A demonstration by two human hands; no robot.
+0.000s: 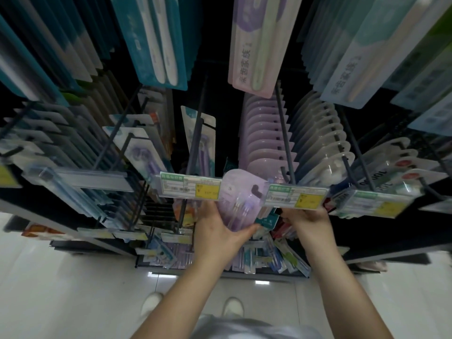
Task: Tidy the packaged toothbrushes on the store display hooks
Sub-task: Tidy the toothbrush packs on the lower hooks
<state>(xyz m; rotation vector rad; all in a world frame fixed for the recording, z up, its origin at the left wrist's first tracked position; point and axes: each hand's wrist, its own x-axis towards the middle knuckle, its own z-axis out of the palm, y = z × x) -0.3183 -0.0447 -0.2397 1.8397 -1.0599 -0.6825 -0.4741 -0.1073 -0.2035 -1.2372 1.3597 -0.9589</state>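
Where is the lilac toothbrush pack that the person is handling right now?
In the head view, the lilac toothbrush pack sits centre frame, gripped from below by the left hand, between two yellow price tags, in front of the matching lilac row.

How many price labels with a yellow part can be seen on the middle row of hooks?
3. One label hangs left of the purple toothbrush pack; one right of it, above the right hand; one further right. Others may be hidden.
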